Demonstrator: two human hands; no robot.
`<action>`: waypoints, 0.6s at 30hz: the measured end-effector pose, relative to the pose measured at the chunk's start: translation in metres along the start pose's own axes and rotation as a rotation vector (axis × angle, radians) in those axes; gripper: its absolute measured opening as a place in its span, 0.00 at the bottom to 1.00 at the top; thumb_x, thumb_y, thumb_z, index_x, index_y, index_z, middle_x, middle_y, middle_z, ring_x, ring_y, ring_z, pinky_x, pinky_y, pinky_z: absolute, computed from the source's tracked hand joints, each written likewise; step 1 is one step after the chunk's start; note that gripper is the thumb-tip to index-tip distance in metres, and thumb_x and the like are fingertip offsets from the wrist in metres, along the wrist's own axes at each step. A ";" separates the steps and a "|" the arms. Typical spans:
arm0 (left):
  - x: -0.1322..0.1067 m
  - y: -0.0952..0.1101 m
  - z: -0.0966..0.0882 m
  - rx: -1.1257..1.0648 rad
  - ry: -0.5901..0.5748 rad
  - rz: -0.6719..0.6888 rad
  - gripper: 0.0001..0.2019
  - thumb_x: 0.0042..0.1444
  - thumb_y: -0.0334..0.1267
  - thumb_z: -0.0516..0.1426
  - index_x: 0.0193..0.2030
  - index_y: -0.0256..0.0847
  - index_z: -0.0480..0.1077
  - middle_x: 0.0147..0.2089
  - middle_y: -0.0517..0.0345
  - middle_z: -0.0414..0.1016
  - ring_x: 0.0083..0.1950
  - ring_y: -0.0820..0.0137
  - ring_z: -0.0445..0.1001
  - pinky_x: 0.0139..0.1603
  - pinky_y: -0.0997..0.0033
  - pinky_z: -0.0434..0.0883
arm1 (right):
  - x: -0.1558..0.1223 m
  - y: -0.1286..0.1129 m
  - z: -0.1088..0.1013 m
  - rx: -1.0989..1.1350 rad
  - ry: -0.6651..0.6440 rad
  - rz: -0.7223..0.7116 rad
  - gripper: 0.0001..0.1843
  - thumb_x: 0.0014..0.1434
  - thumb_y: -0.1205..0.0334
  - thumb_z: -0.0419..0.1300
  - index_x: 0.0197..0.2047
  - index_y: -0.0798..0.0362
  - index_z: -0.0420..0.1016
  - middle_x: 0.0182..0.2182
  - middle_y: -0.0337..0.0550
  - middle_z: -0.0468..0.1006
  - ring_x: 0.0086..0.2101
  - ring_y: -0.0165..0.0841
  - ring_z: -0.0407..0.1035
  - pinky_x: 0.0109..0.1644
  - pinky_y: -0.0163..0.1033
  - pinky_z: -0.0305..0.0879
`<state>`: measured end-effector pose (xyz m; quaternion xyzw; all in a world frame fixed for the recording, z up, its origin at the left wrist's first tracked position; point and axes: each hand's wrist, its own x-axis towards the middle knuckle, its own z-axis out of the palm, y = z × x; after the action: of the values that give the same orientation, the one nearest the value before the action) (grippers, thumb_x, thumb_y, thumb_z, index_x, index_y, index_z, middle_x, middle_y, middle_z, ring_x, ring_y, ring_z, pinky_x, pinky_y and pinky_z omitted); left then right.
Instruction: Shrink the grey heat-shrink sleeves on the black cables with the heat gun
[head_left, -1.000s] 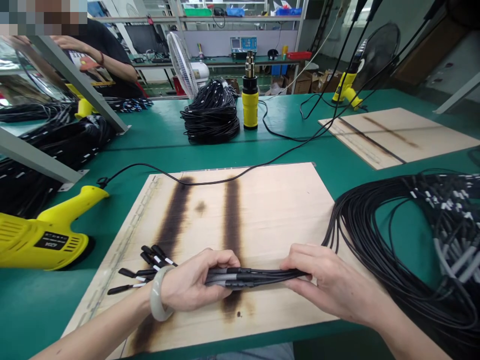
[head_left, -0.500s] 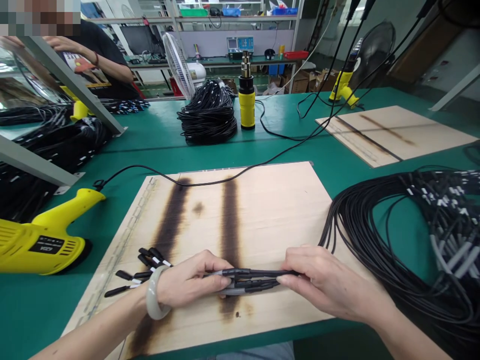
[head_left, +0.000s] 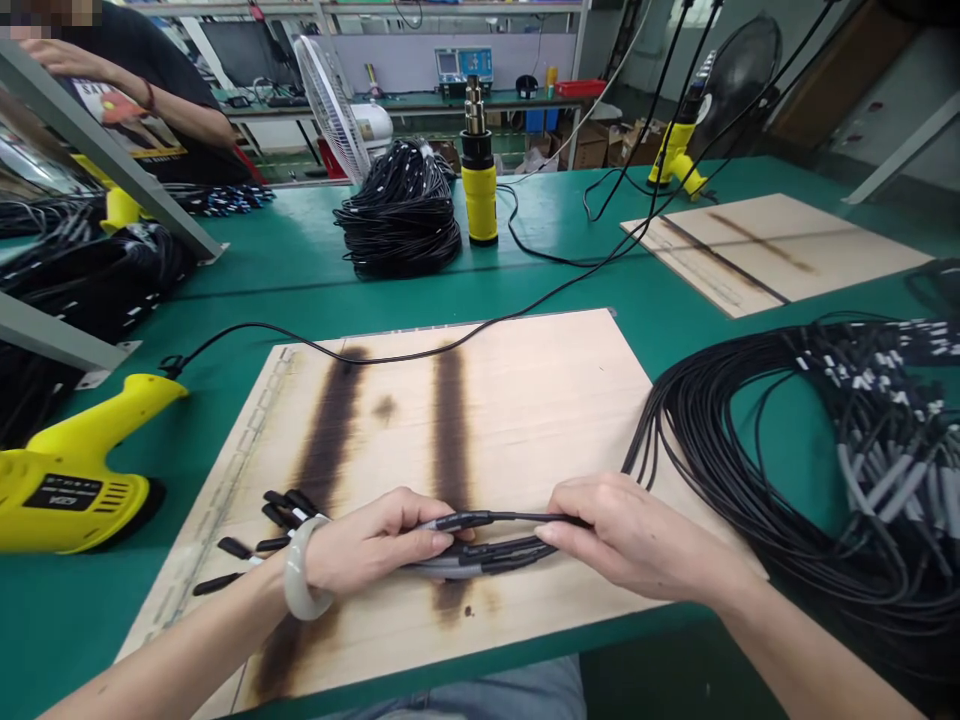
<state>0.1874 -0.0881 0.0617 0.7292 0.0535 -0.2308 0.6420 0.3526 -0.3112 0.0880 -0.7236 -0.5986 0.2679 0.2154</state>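
Near the front edge of the scorched pale wooden board [head_left: 547,400], slim black cables [head_left: 517,553] with grey sleeves [head_left: 454,569] run left to right, left hand [head_left: 371,545] pinching one sleeve, right hand [head_left: 619,530] pinching plain lengths, equally near.

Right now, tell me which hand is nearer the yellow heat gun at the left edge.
Left. The left hand is right of the yellow heat gun, apart from it; the right hand is farther right.
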 end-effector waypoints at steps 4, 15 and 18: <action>0.000 0.000 -0.001 -0.025 -0.002 -0.032 0.19 0.59 0.47 0.53 0.48 0.33 0.72 0.39 0.50 0.75 0.37 0.69 0.70 0.38 0.74 0.68 | 0.001 -0.002 0.002 -0.061 0.004 0.016 0.15 0.66 0.57 0.48 0.28 0.53 0.62 0.26 0.37 0.69 0.28 0.30 0.63 0.31 0.35 0.49; 0.000 0.001 -0.001 -0.171 -0.050 -0.076 0.19 0.58 0.47 0.55 0.48 0.33 0.71 0.40 0.48 0.77 0.38 0.67 0.74 0.41 0.71 0.70 | 0.006 -0.004 0.001 -0.145 0.003 0.041 0.17 0.66 0.57 0.46 0.27 0.53 0.63 0.24 0.39 0.71 0.26 0.30 0.62 0.30 0.35 0.47; 0.000 0.004 0.000 -0.183 -0.070 -0.086 0.18 0.57 0.47 0.56 0.45 0.32 0.72 0.39 0.47 0.77 0.37 0.67 0.74 0.41 0.72 0.70 | 0.007 -0.004 0.002 -0.151 0.003 0.039 0.18 0.66 0.57 0.46 0.26 0.53 0.63 0.23 0.39 0.71 0.25 0.30 0.62 0.29 0.35 0.46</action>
<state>0.1891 -0.0886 0.0653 0.6561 0.0830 -0.2775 0.6969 0.3492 -0.3036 0.0882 -0.7498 -0.6023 0.2251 0.1562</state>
